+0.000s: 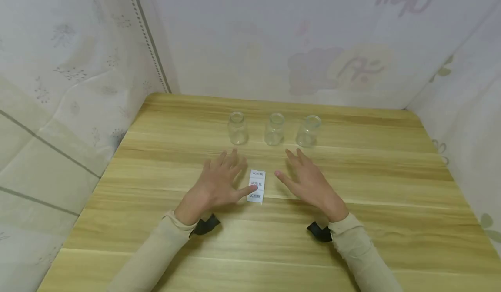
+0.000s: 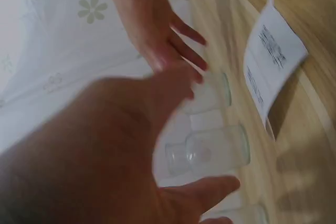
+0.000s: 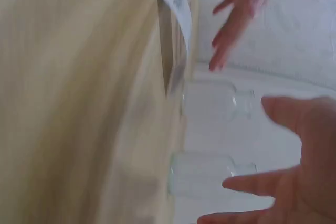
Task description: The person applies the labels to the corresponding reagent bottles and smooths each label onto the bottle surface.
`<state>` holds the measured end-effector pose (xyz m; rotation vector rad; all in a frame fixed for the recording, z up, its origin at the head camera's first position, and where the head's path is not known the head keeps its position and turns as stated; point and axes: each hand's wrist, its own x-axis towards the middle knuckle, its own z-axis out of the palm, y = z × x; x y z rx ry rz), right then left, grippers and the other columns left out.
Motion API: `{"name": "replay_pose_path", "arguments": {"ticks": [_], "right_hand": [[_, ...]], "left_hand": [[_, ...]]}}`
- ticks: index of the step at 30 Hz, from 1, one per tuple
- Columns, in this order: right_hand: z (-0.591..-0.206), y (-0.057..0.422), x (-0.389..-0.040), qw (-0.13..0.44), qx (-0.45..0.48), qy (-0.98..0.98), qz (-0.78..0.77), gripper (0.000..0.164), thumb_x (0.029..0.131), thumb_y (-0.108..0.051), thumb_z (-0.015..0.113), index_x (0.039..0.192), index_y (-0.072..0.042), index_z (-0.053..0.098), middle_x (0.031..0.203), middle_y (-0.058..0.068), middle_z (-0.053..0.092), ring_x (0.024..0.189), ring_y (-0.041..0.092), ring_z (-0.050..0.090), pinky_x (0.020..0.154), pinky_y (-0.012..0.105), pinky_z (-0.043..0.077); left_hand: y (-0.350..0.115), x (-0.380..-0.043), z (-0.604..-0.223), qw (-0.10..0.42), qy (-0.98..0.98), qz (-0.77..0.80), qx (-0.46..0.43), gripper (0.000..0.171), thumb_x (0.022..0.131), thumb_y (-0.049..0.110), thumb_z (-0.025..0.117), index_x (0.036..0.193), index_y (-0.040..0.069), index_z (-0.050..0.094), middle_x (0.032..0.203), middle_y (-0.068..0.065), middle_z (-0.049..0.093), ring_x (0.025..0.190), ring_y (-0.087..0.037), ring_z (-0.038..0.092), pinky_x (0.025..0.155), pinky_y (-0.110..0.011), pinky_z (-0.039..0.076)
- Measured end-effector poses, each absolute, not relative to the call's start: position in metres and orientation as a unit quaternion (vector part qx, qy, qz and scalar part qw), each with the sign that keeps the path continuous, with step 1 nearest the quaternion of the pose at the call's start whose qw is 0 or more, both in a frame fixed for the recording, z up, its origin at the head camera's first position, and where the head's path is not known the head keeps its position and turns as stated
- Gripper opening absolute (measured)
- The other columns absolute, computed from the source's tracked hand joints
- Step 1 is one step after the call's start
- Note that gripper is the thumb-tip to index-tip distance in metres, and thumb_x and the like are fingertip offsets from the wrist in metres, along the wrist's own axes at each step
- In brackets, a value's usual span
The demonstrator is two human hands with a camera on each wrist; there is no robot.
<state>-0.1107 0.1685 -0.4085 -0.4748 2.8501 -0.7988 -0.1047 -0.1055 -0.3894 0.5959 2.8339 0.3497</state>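
Three glass jars stand upright beyond the white label strip in the head view: the left jar slightly to the strip's left, the middle jar slightly to its right, the right jar farther right. Past the jars, the wooden table runs on a short way to its far edge, where a pale printed curtain rises. Broad stretches of wood spread left and right of the strip out to the side edges, and more lies on its near side, between the two forearms. The left hand is just left of the strip, fingers spread, its thumb overlapping the strip's near half; whether it touches, I cannot tell from here. The right hand is to the strip's right, apart from it, fingers spread as well, thumb angled towards it.

In the left wrist view the strip is bent, part of it raised off the wood. A gap shows between it and the left hand, whose thumb and fingers are splayed.

The right wrist view is blurred. The strip curves above a dark shadow on the table; the right hand, fingers apart, is well away from it, and two jars show beyond the strip.
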Motion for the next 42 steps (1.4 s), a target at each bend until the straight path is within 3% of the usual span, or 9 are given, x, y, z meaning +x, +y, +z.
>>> {"name": "replay_pose_path", "arguments": {"ticks": [3, 6, 9, 12, 17, 22, 27, 35, 42], "right_hand": [[-0.412, 0.158, -0.112, 0.077, -0.144, 0.924, -0.346, 0.073, 0.105, -0.053, 0.054, 0.157, -0.003, 0.040, 0.154, 0.025, 0.045, 0.138, 0.044, 0.048, 0.107, 0.062, 0.042], [-0.417, 0.148, -0.115, 0.098, -0.119, 0.891, -0.426, 0.048, 0.106, -0.037, 0.060, 0.138, 0.000, 0.060, 0.121, 0.017, 0.069, 0.105, 0.033, 0.068, 0.086, 0.045, 0.056], [-0.423, 0.139, -0.116, 0.149, -0.084, 0.857, -0.486, 0.031, 0.106, -0.026, 0.061, 0.116, 0.001, 0.070, 0.092, 0.012, 0.073, 0.074, 0.024, 0.069, 0.060, 0.030, 0.052], [-0.429, 0.133, -0.114, 0.201, -0.056, 0.833, -0.512, 0.027, 0.106, -0.022, 0.060, 0.108, 0.002, 0.073, 0.081, 0.010, 0.072, 0.058, 0.020, 0.064, 0.047, 0.023, 0.041], [-0.437, 0.125, -0.114, 0.217, -0.016, 0.807, -0.549, 0.021, 0.105, -0.016, 0.063, 0.109, 0.001, 0.074, 0.072, 0.007, 0.069, 0.050, 0.013, 0.054, 0.043, 0.020, 0.035], [-0.414, 0.124, -0.112, 0.159, -0.018, 0.788, -0.594, 0.019, 0.102, -0.013, 0.066, 0.110, 0.001, 0.075, 0.071, 0.006, 0.069, 0.057, 0.026, 0.061, 0.042, 0.021, 0.032], [-0.375, 0.129, -0.099, 0.111, -0.076, 0.782, -0.609, 0.019, 0.102, -0.019, 0.069, 0.111, -0.004, 0.077, 0.071, 0.007, 0.068, 0.056, 0.022, 0.058, 0.042, 0.023, 0.026], [-0.337, 0.114, -0.078, 0.024, -0.216, 0.735, -0.642, 0.014, 0.099, -0.001, 0.067, 0.110, 0.001, 0.076, 0.085, 0.011, 0.073, 0.056, 0.018, 0.063, 0.046, 0.025, 0.042], [-0.328, 0.108, -0.077, -0.035, -0.287, 0.740, -0.607, 0.018, 0.098, 0.005, 0.064, 0.110, 0.001, 0.077, 0.078, 0.006, 0.073, 0.060, 0.014, 0.066, 0.048, 0.029, 0.051]], "left_hand": [[-0.103, -0.107, -0.390, 0.108, 0.959, 0.169, 0.200, 0.068, 0.102, 0.054, 0.059, 0.148, 0.003, 0.054, 0.152, -0.022, 0.051, 0.136, -0.043, 0.051, 0.106, -0.062, 0.044], [-0.100, -0.111, -0.392, 0.111, 0.951, 0.230, 0.173, 0.043, 0.103, 0.039, 0.064, 0.119, 0.000, 0.071, 0.113, -0.016, 0.073, 0.098, -0.031, 0.070, 0.081, -0.046, 0.058], [-0.098, -0.115, -0.401, 0.134, 0.939, 0.280, 0.146, 0.030, 0.102, 0.032, 0.065, 0.098, 0.004, 0.076, 0.086, -0.005, 0.071, 0.071, -0.018, 0.061, 0.062, -0.034, 0.050], [-0.096, -0.117, -0.411, 0.152, 0.924, 0.320, 0.141, 0.027, 0.102, 0.028, 0.065, 0.091, 0.007, 0.076, 0.079, 0.000, 0.066, 0.063, -0.013, 0.052, 0.058, -0.028, 0.041], [-0.090, -0.122, -0.419, 0.160, 0.897, 0.382, 0.154, 0.024, 0.102, 0.021, 0.066, 0.087, 0.006, 0.075, 0.073, 0.002, 0.060, 0.059, -0.010, 0.046, 0.056, -0.025, 0.037], [-0.091, -0.119, -0.391, 0.141, 0.880, 0.422, 0.164, 0.025, 0.104, 0.020, 0.063, 0.086, 0.005, 0.072, 0.076, -0.004, 0.066, 0.059, -0.012, 0.050, 0.053, -0.025, 0.038], [-0.092, -0.093, -0.348, 0.034, 0.900, 0.401, 0.169, 0.021, 0.103, 0.028, 0.067, 0.088, 0.015, 0.072, 0.076, 0.004, 0.066, 0.065, -0.010, 0.057, 0.057, -0.028, 0.046], [-0.091, -0.061, -0.321, -0.258, 0.846, 0.389, 0.258, 0.010, 0.087, 0.015, 0.086, 0.091, 0.011, 0.077, 0.087, 0.004, 0.069, 0.069, -0.007, 0.059, 0.058, -0.022, 0.048], [-0.091, -0.060, -0.312, -0.302, 0.829, 0.384, 0.272, 0.013, 0.085, 0.010, 0.087, 0.096, 0.006, 0.082, 0.093, -0.001, 0.076, 0.085, -0.015, 0.071, 0.072, -0.027, 0.058]]}}
